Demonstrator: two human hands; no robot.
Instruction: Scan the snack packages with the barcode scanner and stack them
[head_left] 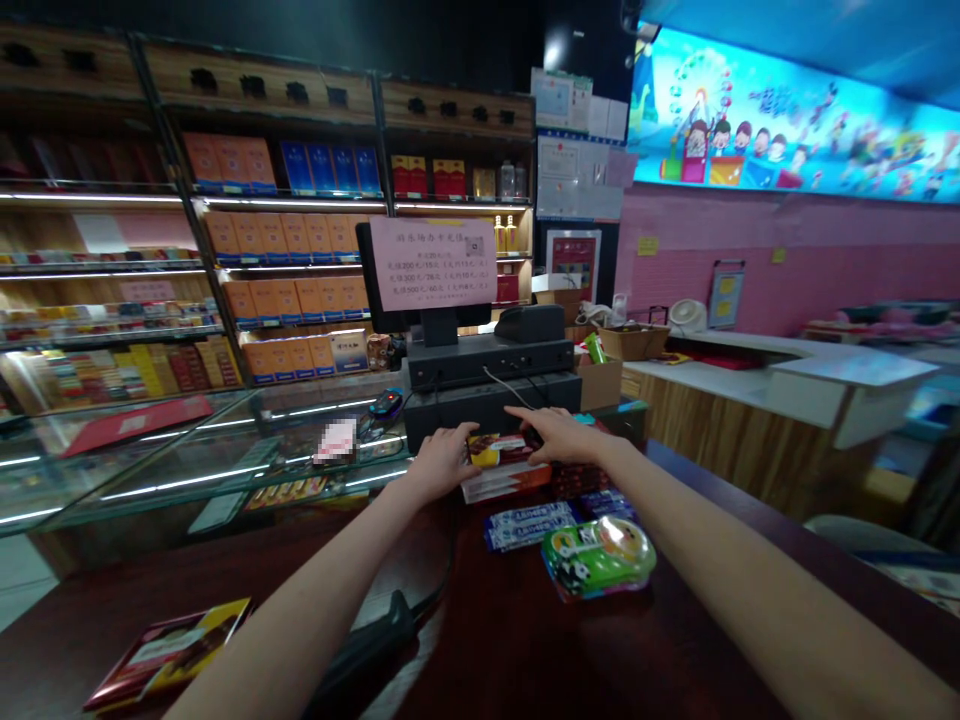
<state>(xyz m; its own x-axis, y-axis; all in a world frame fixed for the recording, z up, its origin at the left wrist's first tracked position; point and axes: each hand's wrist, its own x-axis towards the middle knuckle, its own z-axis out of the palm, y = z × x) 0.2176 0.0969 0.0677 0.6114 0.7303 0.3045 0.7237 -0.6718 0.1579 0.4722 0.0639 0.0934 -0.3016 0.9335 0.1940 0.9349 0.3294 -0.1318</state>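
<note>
My left hand (pixel 442 462) and my right hand (pixel 561 436) are at opposite ends of a flat yellow-and-red packaged box (pixel 496 449). Fingers and thumb of each hand close on its edges, and the right index finger stretches past it. Directly below is a stack of orange-and-white boxes (pixel 504 484); whether the upper box rests on it I cannot tell. Dark red packages (pixel 577 478) lie beside the stack, partly behind my right forearm. Nearer me are blue-and-white wrapped packets (pixel 529 526) and a green cartoon-printed pack (pixel 598 556).
A dark cash drawer (pixel 487 405) and a monitor with a pink sign (pixel 433 263) stand behind. A handheld scanner (pixel 375 640) and a red-and-yellow box (pixel 169 650) lie on the dark counter (pixel 510 660). To the left is a glass display case (pixel 217 450).
</note>
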